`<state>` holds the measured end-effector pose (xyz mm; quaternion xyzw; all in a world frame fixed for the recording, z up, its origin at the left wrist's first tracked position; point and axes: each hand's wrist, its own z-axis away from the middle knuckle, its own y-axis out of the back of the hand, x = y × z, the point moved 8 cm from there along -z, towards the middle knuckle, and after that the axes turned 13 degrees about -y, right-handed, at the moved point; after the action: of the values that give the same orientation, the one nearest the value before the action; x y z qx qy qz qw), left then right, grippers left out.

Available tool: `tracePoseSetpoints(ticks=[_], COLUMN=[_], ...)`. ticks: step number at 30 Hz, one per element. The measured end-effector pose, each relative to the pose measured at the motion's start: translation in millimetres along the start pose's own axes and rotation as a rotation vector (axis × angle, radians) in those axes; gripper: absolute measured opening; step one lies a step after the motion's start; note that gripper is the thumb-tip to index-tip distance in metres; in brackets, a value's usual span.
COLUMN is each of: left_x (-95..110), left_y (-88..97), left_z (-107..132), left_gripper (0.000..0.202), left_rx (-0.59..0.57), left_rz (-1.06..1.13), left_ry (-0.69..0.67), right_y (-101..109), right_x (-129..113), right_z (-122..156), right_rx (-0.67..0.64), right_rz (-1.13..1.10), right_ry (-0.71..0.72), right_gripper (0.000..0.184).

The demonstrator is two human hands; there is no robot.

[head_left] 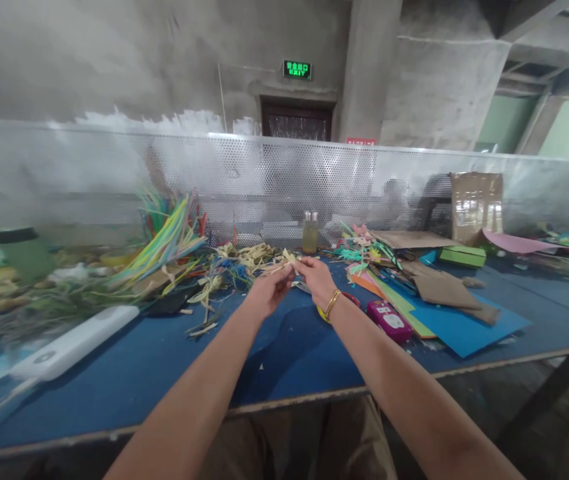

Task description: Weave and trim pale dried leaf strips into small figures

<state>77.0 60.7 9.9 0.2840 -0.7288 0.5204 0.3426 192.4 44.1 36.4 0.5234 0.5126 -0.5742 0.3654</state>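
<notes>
Over the middle of the blue table, my left hand and my right hand meet fingertip to fingertip. Both are closed in a pinch on a small pale straw-coloured strip, whose upper end sticks out above the fingers. Its exact make is too small to tell. A gold bracelet circles my right wrist. Just beyond the hands lies a loose heap of similar pale dried strips. Partly hidden behind my right wrist is a round red and yellow item.
On the left are a white power strip, a bundle of coloured stems and a green bottle. To the right lie a purple case, blue paper and cardboard. A perforated metal screen borders the back.
</notes>
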Motion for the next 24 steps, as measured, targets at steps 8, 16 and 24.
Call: tracePoseSetpoints(ticks=[8,16,24], left_x=[58,58,57], left_y=[19.1,-19.0,-18.8], left_z=[-5,10,11], left_gripper=[0.038,0.024,0.006], left_rx=[0.130,-0.229,-0.233], left_rz=[-0.428,-0.953,-0.913], left_ry=[-0.483,-0.676,-0.592], right_y=[20,18,18], right_x=[3,6,6], right_z=[-6,2,-1], right_rx=[-0.028,-0.070,-0.093], right_rz=[0.141,0.282,0.322], right_ry=[-0.090,-0.091,-0.068], right_gripper=[0.017,0.017,0.021])
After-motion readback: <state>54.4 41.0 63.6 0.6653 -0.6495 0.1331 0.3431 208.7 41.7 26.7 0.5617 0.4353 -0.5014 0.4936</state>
